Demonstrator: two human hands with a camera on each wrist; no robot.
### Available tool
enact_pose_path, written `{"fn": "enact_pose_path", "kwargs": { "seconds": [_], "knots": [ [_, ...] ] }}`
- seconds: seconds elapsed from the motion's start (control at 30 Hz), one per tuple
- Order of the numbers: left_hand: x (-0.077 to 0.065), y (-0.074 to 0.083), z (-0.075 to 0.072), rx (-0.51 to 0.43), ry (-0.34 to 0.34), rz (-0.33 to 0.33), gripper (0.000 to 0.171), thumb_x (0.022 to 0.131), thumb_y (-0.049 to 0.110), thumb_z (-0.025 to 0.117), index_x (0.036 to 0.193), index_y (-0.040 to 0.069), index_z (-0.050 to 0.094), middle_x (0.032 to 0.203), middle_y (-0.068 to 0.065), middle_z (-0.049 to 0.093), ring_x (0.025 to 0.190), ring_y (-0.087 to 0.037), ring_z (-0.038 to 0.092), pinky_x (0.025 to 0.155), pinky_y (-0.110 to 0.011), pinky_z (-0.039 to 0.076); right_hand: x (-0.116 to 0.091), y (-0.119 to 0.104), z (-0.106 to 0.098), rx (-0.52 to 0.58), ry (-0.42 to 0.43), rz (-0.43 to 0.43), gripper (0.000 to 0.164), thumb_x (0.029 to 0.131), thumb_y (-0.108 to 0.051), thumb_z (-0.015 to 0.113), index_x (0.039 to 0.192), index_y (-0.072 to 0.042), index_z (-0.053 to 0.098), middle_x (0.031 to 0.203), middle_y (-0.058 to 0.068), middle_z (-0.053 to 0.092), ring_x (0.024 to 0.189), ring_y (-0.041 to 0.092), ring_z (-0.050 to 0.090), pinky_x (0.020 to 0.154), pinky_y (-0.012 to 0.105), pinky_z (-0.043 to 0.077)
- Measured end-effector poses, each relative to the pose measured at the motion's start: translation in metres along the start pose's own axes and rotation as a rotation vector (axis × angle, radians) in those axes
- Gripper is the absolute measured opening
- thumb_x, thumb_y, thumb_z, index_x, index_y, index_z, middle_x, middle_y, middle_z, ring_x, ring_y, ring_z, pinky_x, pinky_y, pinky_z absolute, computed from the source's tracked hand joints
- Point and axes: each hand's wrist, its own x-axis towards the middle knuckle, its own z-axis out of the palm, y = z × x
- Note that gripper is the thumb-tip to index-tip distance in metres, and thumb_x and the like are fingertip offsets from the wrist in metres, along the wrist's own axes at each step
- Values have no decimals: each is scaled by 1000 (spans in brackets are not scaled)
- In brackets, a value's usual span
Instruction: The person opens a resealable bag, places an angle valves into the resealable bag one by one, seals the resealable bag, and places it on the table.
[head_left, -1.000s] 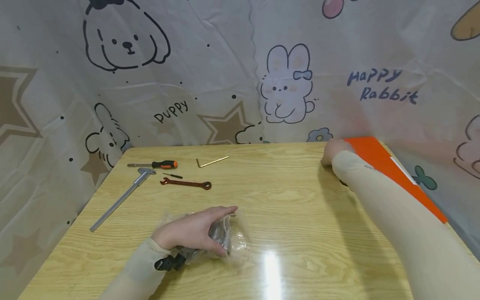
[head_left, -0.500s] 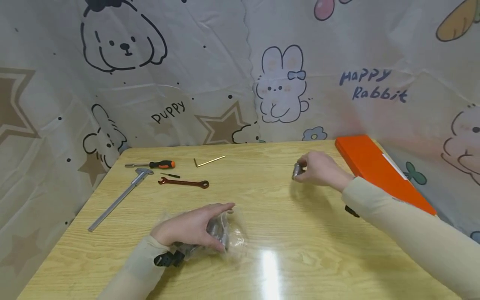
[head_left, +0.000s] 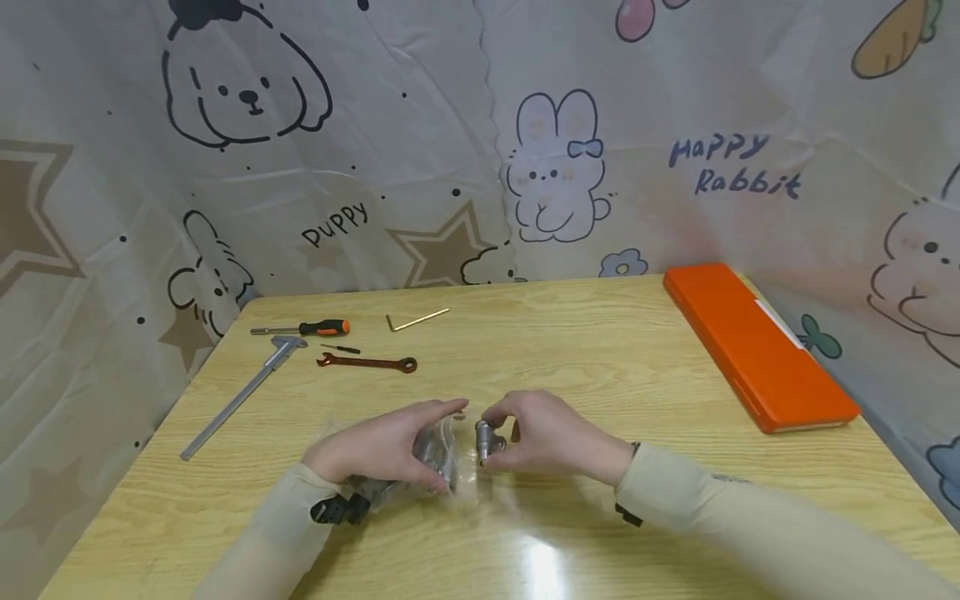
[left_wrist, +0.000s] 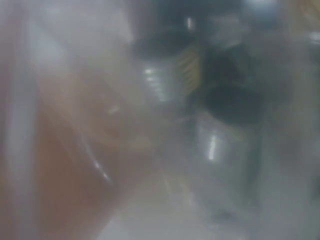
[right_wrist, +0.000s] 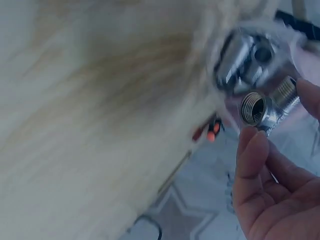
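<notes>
Forearms (head_left: 266,537) angled inward, left hand (head_left: 378,450) spread wide, right hand (head_left: 551,437) near it in a pinch.

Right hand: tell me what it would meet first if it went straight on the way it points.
Most likely the clear plastic bag of silver metal pieces, just ahead at the left hand; the silver threaded metal fitting pinched in the right hand would lead. Depth there is hard to judge.

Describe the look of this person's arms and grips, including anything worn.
The left grip and right grip are bare, without gloves. The left sleeve and right sleeve are long and beige, each with a black wrist camera near the cuff. A faint grey marking on the right sleeve is too small to read.
</notes>
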Motion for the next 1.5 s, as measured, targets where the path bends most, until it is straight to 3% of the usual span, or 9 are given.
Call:
{"fn": "enact_pose_path", "kwargs": {
  "seconds": [0.27,0.53,0.7,0.97,1.1,1.2,1.37,1.5],
  "knots": [
    [0,0,0,-27,1,28,108,73,50,85,158,15,27,157,3,33,141,-16,31,115,-42,30,25,-14,42,-175,28,-53,50,80,-35,82,120,-7,69,112,2,71,97,15,66,85,29,54],
    [0,0,-3,-65,7,19,108,74,48,85,158,14,26,156,1,35,139,-15,34,114,-41,32,41,-23,61,-230,87,-110,36,84,-33,79,115,-15,72,109,-4,72,97,14,67,84,29,55],
    [-1,0,-4,-84,6,18,108,74,46,86,158,13,25,155,-1,36,139,-16,35,113,-42,33,46,-26,65,-302,88,-125,30,86,-32,77,112,-17,73,104,-6,73,91,12,67,78,28,56],
    [0,0,-3,-54,11,27,107,76,48,84,158,12,25,156,-4,35,140,-20,34,113,-45,33,32,-20,48,-255,29,-122,40,86,-34,77,122,-18,70,117,-2,70,102,15,66,87,30,54],
    [1,1,-2,-73,-11,15,104,78,41,84,158,12,23,158,-4,34,142,-18,30,113,-45,32,16,-13,30,-195,41,-105,25,89,-26,75,110,-12,76,104,-1,74,86,10,68,76,25,56],
    [2,3,-2,-74,-23,-9,104,79,41,84,159,17,22,156,-4,36,142,-17,29,112,-45,33,1,-8,18,-62,58,-88,12,91,-17,72,96,-9,79,88,-2,75,70,3,65,63,19,53],
    [4,6,-6,-23,-19,-29,107,77,42,85,159,17,21,154,-4,40,141,-20,32,113,-44,32,-25,-14,10,280,11,53,15,94,-18,70,96,-6,78,71,-4,71,57,13,64,50,24,51],
    [3,4,-16,-45,-56,-36,103,80,40,82,159,13,21,153,-8,41,139,-27,36,111,-50,35,-40,-26,22,451,-19,122,20,93,-22,71,99,-4,77,67,-5,69,54,18,63,48,27,53]
  ]
}}
